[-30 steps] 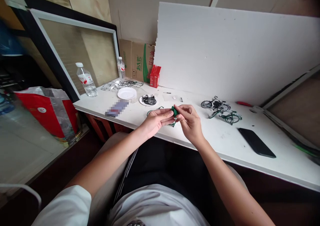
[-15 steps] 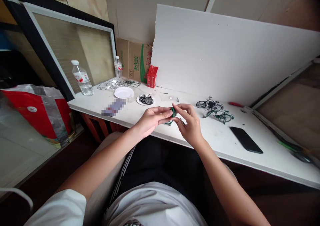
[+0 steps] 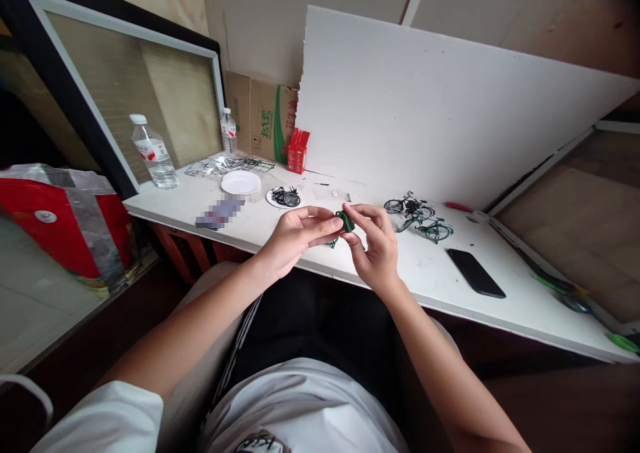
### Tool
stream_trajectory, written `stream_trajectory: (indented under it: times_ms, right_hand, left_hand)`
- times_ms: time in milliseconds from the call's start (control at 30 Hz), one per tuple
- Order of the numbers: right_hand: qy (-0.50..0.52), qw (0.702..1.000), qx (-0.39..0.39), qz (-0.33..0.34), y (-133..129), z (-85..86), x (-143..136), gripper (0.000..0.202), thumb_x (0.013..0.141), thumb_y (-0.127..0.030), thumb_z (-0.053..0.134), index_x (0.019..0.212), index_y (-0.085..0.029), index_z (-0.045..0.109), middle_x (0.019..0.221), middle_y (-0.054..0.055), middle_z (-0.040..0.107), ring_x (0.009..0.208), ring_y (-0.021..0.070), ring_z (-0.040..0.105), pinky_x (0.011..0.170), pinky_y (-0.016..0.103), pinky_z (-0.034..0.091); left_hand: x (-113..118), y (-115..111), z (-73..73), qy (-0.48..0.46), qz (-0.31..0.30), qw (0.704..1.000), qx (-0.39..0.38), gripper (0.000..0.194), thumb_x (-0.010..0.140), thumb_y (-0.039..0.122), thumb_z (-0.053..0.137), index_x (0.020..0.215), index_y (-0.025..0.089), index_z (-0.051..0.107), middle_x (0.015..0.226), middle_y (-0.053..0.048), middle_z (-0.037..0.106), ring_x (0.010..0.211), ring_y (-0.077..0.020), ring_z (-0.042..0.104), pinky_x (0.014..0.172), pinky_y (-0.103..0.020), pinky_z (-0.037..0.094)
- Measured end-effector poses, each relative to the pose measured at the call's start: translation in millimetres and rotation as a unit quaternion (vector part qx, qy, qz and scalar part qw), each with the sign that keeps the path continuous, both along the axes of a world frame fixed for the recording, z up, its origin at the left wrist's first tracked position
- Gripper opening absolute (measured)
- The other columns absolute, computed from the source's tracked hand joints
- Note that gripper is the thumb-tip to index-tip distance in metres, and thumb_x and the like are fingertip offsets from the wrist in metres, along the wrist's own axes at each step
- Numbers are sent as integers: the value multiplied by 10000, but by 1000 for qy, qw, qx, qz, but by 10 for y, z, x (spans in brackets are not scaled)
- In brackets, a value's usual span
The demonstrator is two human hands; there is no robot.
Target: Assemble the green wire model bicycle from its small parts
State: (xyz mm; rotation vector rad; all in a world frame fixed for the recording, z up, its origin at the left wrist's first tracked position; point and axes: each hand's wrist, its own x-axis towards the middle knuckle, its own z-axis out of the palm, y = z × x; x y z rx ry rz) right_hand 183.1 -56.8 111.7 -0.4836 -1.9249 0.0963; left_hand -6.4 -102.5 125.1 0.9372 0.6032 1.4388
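Note:
A small dark green part (image 3: 346,221) is pinched between both hands above the table's front edge. My left hand (image 3: 305,235) grips it from the left with thumb and fingers. From the right, my right hand (image 3: 373,239) holds it between its fingertips and thumb. Below the fingers a green piece (image 3: 332,243) shows in part; the rest is hidden. To the right, a black model bicycle (image 3: 407,205) and a green model bicycle (image 3: 436,230) stand on the table. Black wheels and parts (image 3: 287,197) rest on a small white plate.
On the white table (image 3: 415,273) lie a black phone (image 3: 476,273), a white plate (image 3: 241,182) and plastic frames (image 3: 230,166). A water bottle (image 3: 154,153), a second bottle (image 3: 229,133) and a red box (image 3: 299,151) stand toward the back left. Green-handled tools (image 3: 560,289) are far right.
The view has shifted a little, so the table's things appear further left. The green part has turned between my fingers and shows more of its side.

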Motion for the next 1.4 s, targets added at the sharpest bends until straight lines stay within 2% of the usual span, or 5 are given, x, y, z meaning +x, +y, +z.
stream_trajectory:
  times_ms: [467,833,1100,1300,1400]
  right_hand:
    - [101,987,-96,82,-170,-41,-75,406,1004,-546,696,1339,-318,703,1262,117,605,1227,300,640,1072,539,606]
    - [133,972,-104,165,-258,-25,-91,355,959,-409,798,1301,-340,728,1218,92,598,1197,274,630,1039,495,593]
    - [132,971,-103,169,-284,27,-66,343,929,-383,836,1258,-343,752,1187,86,628,1167,271,649,1014,492,605]
    - [132,966,-110,194,-256,71,-17,342,876,-309,895,1197,-334,779,1225,77,686,1205,265,682,1027,486,605]
    - [117,976,-76,168,-264,82,14,299,874,-287,895,1144,-314,771,1216,77,723,1192,276,713,1025,513,618]
  left_hand:
    - [49,-180,20,12,-42,999,15,473,763,312,950,1180,129,819,1208,-138,806,1143,-276,768,1149,-484,538]
    - [59,-288,35,30,-49,998,17,532,769,367,949,1224,130,808,1220,-147,802,1195,-303,750,1163,-507,529]
    - [51,-334,70,60,-53,996,36,526,746,409,965,1184,152,831,1199,-131,811,1155,-300,767,1151,-523,553]
    - [54,-326,33,103,-43,990,90,522,801,442,930,1235,172,822,1175,-125,821,1084,-277,787,1110,-528,593]
    - [72,-344,12,161,5,974,158,467,889,442,854,1273,181,808,1229,-138,801,1117,-276,776,1053,-475,634]
